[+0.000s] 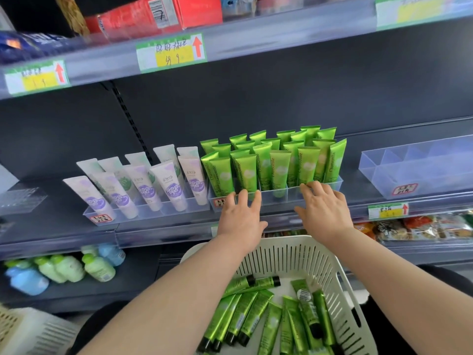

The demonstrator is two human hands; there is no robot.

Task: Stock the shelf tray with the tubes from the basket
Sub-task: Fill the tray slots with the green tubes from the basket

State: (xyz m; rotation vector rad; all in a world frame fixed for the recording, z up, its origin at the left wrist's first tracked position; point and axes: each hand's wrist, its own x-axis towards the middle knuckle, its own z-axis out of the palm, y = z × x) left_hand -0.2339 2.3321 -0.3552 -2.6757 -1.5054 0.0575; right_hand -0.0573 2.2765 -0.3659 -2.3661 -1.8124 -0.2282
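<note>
Both hands hold nothing. The left hand (240, 219) has its fingers spread straight, with the tips against the tray (286, 194) front. The right hand (323, 208) rests lightly bent fingertips on its rim. Loose tubes (256, 313) lie below and behind both hands, in the basket (281, 252) between the forearms. Their long axes run roughly toward the shelf, caps nearest the person. Either hand seems about equally near.

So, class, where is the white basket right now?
In the head view the white basket sits at the bottom, right of centre, between the person's forearms, below the shelf tray of upright green tubes.
</note>
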